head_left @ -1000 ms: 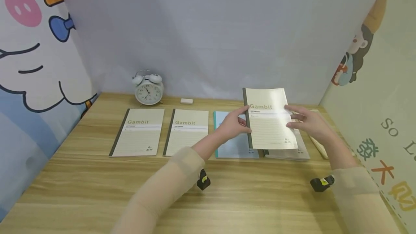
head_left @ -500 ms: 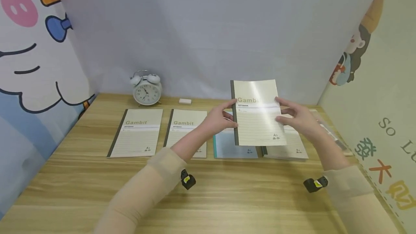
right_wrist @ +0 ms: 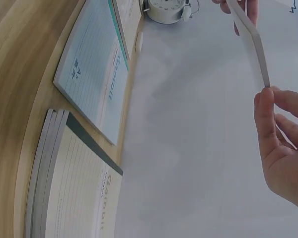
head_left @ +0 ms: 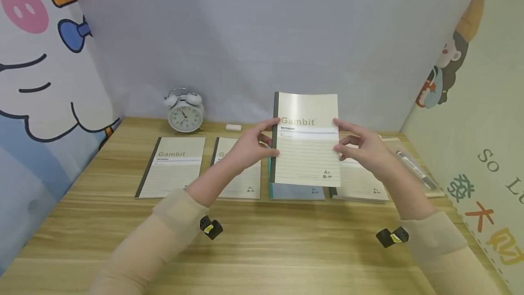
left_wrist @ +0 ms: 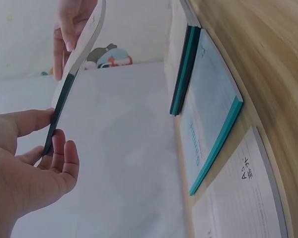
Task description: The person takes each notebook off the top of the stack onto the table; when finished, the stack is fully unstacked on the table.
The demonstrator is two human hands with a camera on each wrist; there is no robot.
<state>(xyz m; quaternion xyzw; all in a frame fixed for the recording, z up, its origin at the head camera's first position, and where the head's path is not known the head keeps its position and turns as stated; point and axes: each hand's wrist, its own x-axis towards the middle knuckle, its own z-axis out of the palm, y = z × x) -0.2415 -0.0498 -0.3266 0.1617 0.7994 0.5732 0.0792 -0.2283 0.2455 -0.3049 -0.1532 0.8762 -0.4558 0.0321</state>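
Observation:
A cream notebook [head_left: 307, 149] with a dark spine and "Gambit" on its cover is held up above the table between both hands. My left hand [head_left: 253, 145] pinches its spine side; in the left wrist view the thumb and fingers [left_wrist: 64, 158] close on the dark spine. My right hand [head_left: 364, 147] pinches the opposite edge, as the right wrist view also shows. Behind and below it lies a blue notebook [head_left: 296, 192], mostly hidden in the head view. Right of that, a stack of notebooks [head_left: 360, 183] sits partly behind the right hand.
Two cream notebooks [head_left: 173, 167] [head_left: 241, 179] lie in the row at left. A white alarm clock [head_left: 185, 115] and a white eraser [head_left: 233, 127] stand at the back. At right lies a flat pouch with a marker-like item [head_left: 415, 170]. Walls enclose the table [head_left: 262, 249].
Both hands have carried the cream notebook left and upward, from over the stack to over the blue notebook. More of the stack and the pouch at right now shows.

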